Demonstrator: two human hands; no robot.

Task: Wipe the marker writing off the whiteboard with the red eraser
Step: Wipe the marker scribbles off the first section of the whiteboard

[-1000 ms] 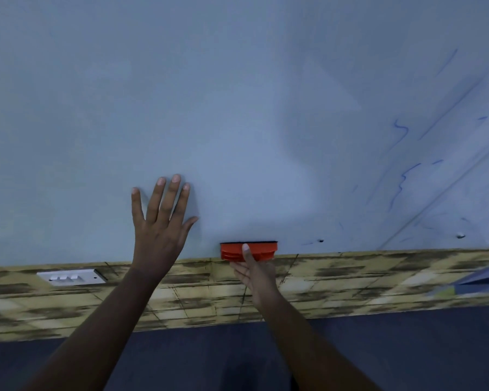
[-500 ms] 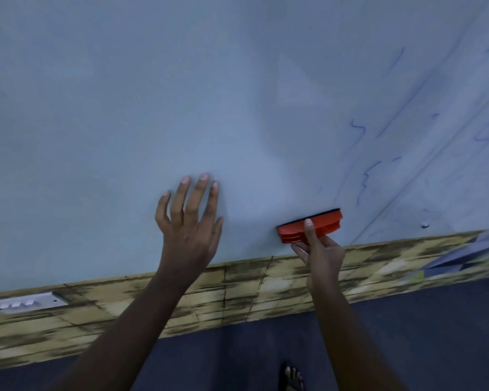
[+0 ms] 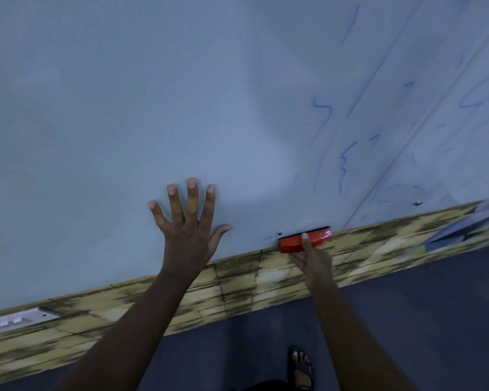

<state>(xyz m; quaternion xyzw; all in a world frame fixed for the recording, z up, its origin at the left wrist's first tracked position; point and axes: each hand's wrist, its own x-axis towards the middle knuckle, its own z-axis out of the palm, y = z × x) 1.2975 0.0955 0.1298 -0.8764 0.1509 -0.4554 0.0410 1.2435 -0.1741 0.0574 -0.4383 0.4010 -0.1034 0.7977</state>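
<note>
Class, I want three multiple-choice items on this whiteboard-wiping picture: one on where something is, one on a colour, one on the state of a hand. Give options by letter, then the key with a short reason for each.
1. Where is the red eraser?
A. at the whiteboard's bottom edge
B. on the floor
C. at the top of the board

2. What colour are the marker strokes left on the whiteboard?
A. green
B. blue
C. black

3. How is the left hand?
A. curled in a fist
B. gripping a marker
C. flat on the board, fingers spread

Key:
1 A, the eraser sits where the board meets the patterned strip, held by the right hand.
2 B, the squiggles on the right are blue.
3 C, the fingers lie straight and apart.
</note>
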